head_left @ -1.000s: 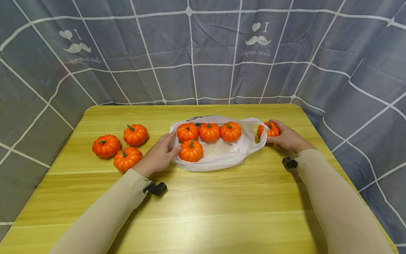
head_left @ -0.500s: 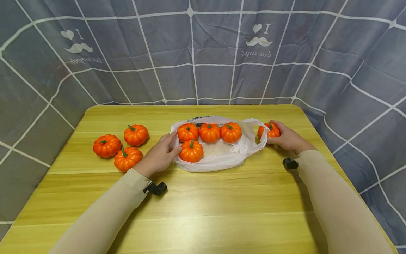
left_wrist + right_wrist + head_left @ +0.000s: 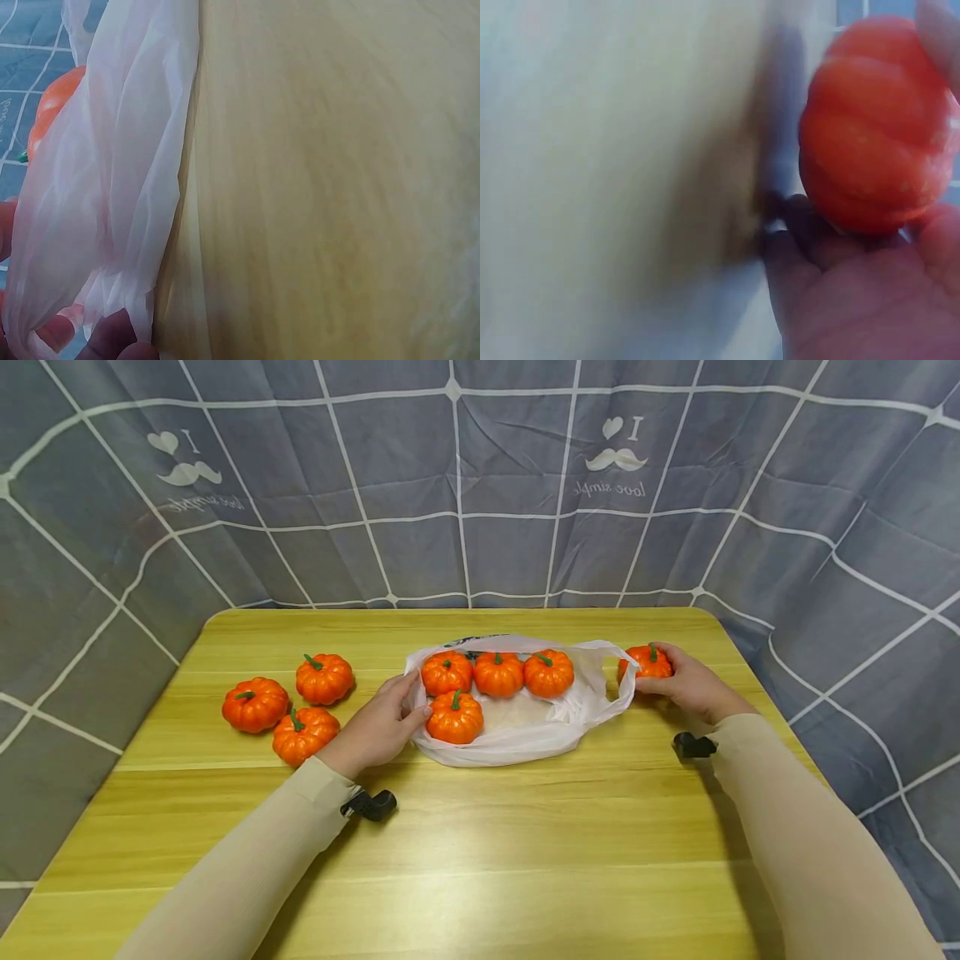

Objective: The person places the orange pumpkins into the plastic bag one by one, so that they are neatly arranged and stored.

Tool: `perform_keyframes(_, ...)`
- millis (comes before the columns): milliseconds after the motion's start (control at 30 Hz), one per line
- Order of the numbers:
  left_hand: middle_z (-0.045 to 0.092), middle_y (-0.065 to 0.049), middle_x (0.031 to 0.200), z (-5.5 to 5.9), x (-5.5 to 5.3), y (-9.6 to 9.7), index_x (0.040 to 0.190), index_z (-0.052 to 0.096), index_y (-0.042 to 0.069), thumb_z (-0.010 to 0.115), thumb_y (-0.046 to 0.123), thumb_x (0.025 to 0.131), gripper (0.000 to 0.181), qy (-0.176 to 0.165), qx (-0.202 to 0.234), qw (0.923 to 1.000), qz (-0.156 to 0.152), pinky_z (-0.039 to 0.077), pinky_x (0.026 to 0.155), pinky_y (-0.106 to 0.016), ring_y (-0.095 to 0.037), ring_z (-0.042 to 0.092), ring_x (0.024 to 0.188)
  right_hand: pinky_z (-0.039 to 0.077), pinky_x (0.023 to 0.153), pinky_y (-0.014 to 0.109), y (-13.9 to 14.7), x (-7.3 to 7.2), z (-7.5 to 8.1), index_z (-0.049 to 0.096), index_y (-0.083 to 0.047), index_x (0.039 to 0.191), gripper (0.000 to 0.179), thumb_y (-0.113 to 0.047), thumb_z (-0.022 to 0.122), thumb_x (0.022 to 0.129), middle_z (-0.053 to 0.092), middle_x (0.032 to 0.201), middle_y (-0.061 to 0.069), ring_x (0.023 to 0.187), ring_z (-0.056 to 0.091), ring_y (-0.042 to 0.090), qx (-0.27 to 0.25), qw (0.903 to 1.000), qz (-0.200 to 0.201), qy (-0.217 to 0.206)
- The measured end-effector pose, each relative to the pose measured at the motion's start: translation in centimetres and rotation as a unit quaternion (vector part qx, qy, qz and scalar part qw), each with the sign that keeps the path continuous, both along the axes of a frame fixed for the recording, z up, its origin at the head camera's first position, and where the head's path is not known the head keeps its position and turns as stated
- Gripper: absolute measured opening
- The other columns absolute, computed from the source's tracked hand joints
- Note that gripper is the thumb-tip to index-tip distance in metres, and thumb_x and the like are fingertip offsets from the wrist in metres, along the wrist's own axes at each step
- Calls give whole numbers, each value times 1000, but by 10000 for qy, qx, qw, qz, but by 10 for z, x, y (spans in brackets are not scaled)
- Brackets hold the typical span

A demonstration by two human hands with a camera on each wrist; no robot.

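A white plastic bag (image 3: 517, 750) lies open-mouthed at the middle of the table, with several small orange pumpkins (image 3: 548, 675) inside. My left hand (image 3: 378, 727) pinches the bag's left edge; in the left wrist view its fingertips show at the bottom, in the folds of the thin plastic (image 3: 112, 172). Right of the bag, my right hand (image 3: 696, 685) holds another small pumpkin (image 3: 651, 663) with a green stem. Fingers and thumb wrap that pumpkin (image 3: 877, 127) in the right wrist view, its shadow falling on the tabletop. The bag's right handle loop (image 3: 628, 685) overlaps the pumpkin's left side.
Three more pumpkins (image 3: 255, 705) stand grouped on the left of the wooden table (image 3: 480, 843), the nearest one (image 3: 306, 735) close to my left wrist. A grey curtain with white lines (image 3: 412, 560) hangs behind the table and along both sides.
My right hand has shifted slightly right and away from me with its pumpkin. The left hand keeps its hold on the bag's edge, and the other pumpkins stay in place.
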State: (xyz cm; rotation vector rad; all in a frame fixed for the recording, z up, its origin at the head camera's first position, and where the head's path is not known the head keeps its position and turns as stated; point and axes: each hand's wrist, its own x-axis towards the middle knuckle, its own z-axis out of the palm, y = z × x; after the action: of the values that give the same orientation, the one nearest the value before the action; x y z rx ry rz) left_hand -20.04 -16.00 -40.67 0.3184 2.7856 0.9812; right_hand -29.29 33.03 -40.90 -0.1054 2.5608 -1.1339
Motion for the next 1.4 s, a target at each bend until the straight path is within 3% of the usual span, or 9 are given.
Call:
perform_keyframes(133,25,-16,174,-1,-1,0,170,17,10,54,40,109,77,-9,41,10000,-18,28,128,-57,-40,32,158,32,126,60,1,0,16,6,-6,169,100,-37,71,100,28,167,30,146,38,47,-249,9980,-472,352)
perform_keyframes(267,25,-16,174,-1,-2,0,170,17,11,54,40,109,77,7,47,10000,-10,28,128,-57,-40,32,157,42,117,48,-9,5,46,10,-8,169,93,-33,68,101,30,166,26,141,40,41,-652,9891,-990,876)
perform_keyframes(367,25,-15,174,-1,-2,0,170,17,12,54,40,108,77,19,24,10000,12,29,128,-57,-40,33,157,45,113,44,-21,10,68,11,-12,170,94,-35,70,100,29,167,23,139,40,38,-684,9835,-1174,1195)
perform_keyframes(500,24,-16,174,0,-1,0,170,16,12,54,40,108,78,0,6,10000,15,28,129,-57,-40,32,157,45,116,48,-45,19,91,14,-16,169,93,-29,73,98,30,167,19,139,41,36,-798,9799,-1056,1494)
perform_keyframes(633,24,-16,174,1,-1,0,170,16,13,55,40,108,78,-30,16,10000,15,28,129,-57,-39,32,158,46,114,48,-76,30,102,19,-15,167,92,-19,75,95,35,162,17,136,46,35,-927,9797,-535,1697)
perform_keyframes(733,24,-16,174,1,0,0,170,16,13,55,40,108,78,-44,26,10000,22,28,129,-57,-39,32,158,47,113,52,-102,39,100,22,-14,166,92,-14,77,92,40,158,19,133,50,37,-945,9792,7,1796)
perform_keyframes(900,24,-16,174,1,0,1,170,17,12,55,40,108,78,-50,14,10000,28,29,128,-57,-40,33,157,47,115,58,-139,45,80,24,-10,165,92,-9,77,90,43,156,20,133,54,40,-943,9764,851,1747)
perform_keyframes(1133,24,-15,174,0,0,1,170,18,10,56,40,108,79,-63,-11,10000,3,30,128,-57,-40,33,157,45,118,56,-171,48,48,28,-13,165,97,-16,85,85,36,163,17,141,49,38,-562,9798,1225,1479)
perform_keyframes(1400,25,-15,174,-2,1,0,170,18,12,56,41,107,79,-53,16,10000,4,30,128,-57,-39,33,157,38,123,58,-190,54,29,30,-15,165,97,-17,86,85,34,165,16,147,44,39,-198,9786,1575,1309)
